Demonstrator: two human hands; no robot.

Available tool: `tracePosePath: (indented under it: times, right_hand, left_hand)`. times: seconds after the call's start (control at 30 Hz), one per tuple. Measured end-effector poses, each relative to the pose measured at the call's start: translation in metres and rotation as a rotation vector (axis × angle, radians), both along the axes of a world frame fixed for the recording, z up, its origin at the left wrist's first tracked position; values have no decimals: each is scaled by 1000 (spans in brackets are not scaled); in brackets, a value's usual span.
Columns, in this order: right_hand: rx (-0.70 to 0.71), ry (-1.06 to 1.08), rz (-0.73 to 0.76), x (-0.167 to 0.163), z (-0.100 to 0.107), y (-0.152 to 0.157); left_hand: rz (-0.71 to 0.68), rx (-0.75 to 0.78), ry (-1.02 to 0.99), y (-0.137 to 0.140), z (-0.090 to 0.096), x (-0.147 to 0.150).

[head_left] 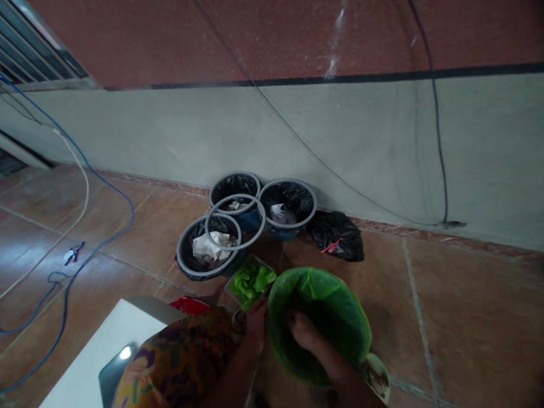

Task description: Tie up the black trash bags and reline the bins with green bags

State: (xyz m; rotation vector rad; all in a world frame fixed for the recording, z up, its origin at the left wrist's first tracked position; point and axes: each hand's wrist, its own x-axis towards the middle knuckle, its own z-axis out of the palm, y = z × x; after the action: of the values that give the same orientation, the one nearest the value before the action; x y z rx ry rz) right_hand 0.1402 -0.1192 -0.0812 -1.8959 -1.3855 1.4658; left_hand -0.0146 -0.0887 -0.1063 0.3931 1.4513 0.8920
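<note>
Patterned cloth [178, 354] lies near, left of the green bag [340, 309], probably light, soft, best held at its rim [311, 270]; how left hand [256, 317] or right hand [304, 330] sets its fingers, I cannot tell.

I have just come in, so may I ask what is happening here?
The person's right hand is down inside a green-lined bin; what it touches is too dark to tell. The left hand is at the bin's left outer side, by a tray of bunched green material. Beyond stand three black-lined bins, with a loose grey ring lying over two of them, and a black bag with a red tie lies to their right.
</note>
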Motion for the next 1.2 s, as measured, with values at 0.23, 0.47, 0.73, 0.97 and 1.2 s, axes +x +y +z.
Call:
tracePosePath:
  times: [0.23, 0.47, 0.73, 0.97, 1.2]
  right_hand:
    - [337, -632, -24, 80, 46, 25]
    - [125, -746, -20, 112, 30, 35]
    - [36, -538, -39, 136, -2, 13]
    - [143, -440, -155, 152, 13, 2]
    - [42, -559, 35, 169, 36, -36]
  left_hand:
    - [-221, 481, 761, 40, 33, 21]
    - [-1206, 802, 1059, 91, 60, 110]
    - [-1475, 596, 1182, 106, 45, 112]
    - [-1188, 823, 1269, 81, 73, 113]
    - [-1243, 512, 1038, 8, 47, 116]
